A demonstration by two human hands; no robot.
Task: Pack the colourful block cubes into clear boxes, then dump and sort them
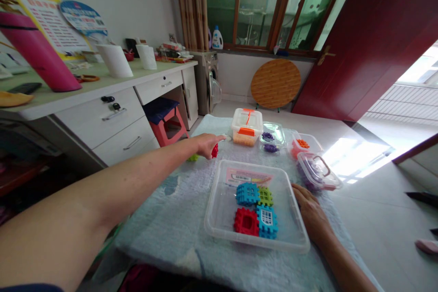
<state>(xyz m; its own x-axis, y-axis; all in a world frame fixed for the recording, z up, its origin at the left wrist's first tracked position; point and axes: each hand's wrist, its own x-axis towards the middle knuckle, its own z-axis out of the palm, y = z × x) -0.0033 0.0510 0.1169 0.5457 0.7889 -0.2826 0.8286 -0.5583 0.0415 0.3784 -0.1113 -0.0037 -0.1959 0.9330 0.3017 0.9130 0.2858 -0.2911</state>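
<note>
- Leftward, a white desk (112, 137) and a stool (167, 125) flanked the cloth-covered surface (160, 237), clear of the reach.
- A green block (193, 157) lay partly hidden behind the left forearm.
- The left hand (206, 145) reached far out, index finger extended, at a red block (215, 150) (mostly covered by the hand, so I couldn't tell whether it was gripped).
- A clear tray (214, 205) sat close in, probably for easy access; four blocks (256, 210) lay inside, two blue, one green, one red. Its near position put it between the body and the far boxes.
- Beyond it stood an orange-clasped box (247, 127) and a container of purple pieces (273, 141).
- The right hand (310, 210) lay open against the tray's right side, perhaps steadying it.
- Farther right, a container of orange pieces (303, 143) and a handled box (318, 171) crowded the edge.
</note>
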